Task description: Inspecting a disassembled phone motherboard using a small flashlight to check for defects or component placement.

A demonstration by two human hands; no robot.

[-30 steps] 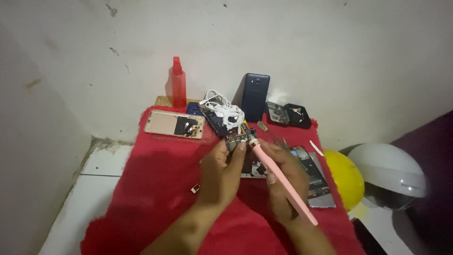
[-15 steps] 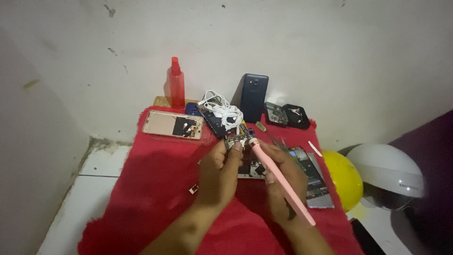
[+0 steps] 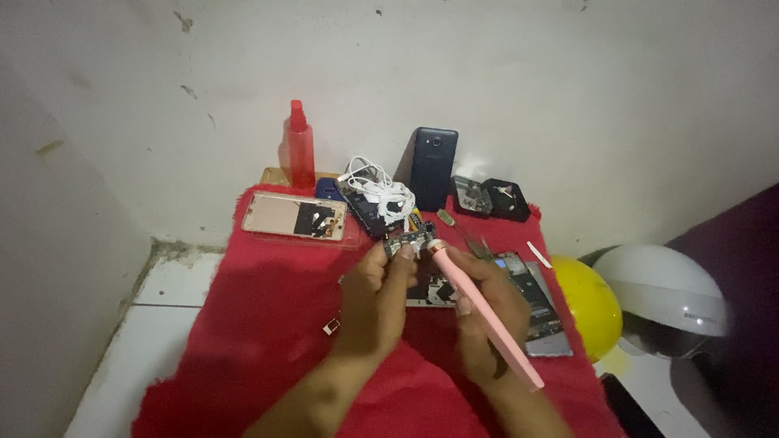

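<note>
My left hand pinches a small dark circuit board between thumb and fingers, held above the red cloth. My right hand grips a long pink tool like a pen. The tool's tip touches the board's right end. Under my hands lies an opened phone with its insides showing, partly hidden by my fingers.
A red spray bottle, a dark phone leaning on the wall, white cables, a gold phone frame and a small black tray sit at the back. Another opened phone, a yellow ball and a white helmet lie to the right.
My hands and the board have shifted slightly; the pink tool's tip stays at the board. Nothing was picked up or let go.
</note>
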